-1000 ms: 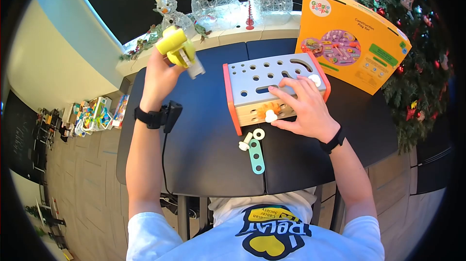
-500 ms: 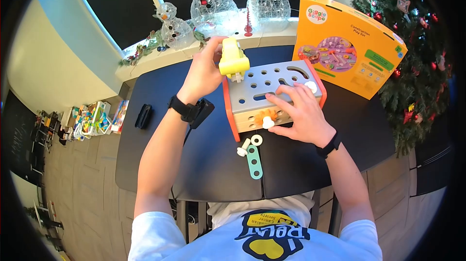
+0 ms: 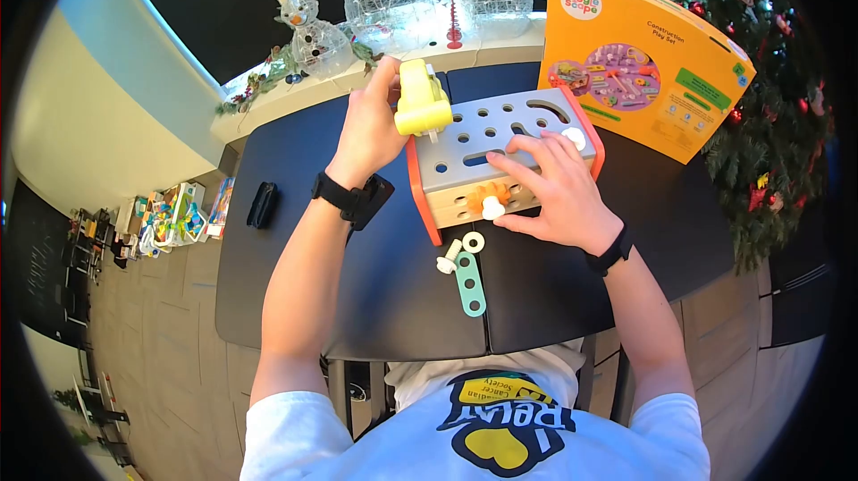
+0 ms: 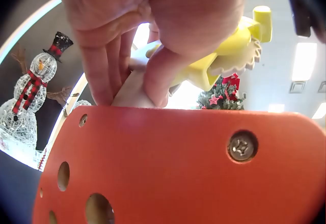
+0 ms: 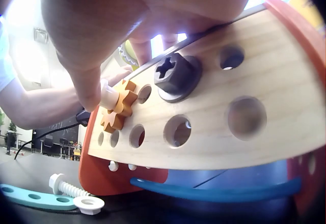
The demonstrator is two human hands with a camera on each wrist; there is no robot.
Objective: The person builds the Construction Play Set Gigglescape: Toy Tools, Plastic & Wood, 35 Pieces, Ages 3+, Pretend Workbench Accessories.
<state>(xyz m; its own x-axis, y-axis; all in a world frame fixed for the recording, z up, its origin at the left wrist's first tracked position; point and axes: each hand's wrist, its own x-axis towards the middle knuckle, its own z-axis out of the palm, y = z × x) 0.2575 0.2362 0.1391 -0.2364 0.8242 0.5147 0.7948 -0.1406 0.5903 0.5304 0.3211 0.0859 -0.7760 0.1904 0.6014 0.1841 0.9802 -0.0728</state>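
Observation:
Over the left end of the grey-topped wooden toy box [image 3: 460, 179], the left hand [image 3: 365, 128] grips a yellow toy tool [image 3: 423, 104]. In the left wrist view the tool has a toothed disc [image 4: 237, 61], and the fingers hold its pale part [image 4: 133, 91] by the red end panel [image 4: 183, 158]. The right hand [image 3: 567, 190] lies over the box, fingers spread on its top. Its thumb touches the white bolt [image 5: 108, 96] at the orange gear [image 5: 121, 107] on the front. A dark hex bolt [image 5: 175, 76] sits in the front panel, in the right wrist view.
A teal strip [image 3: 469, 285], a white bolt [image 3: 450, 257] and a white nut [image 3: 474, 242] lie before the box. A black case [image 3: 262, 205] is on the table at left. An orange carton [image 3: 643, 61] stands behind the box at right, beside a decorated tree [image 3: 746, 168].
From the left, the left hand has carried the yellow tool rightward to the box's left end, uncovering the black case. The right hand has stayed at the box, with little visible movement.

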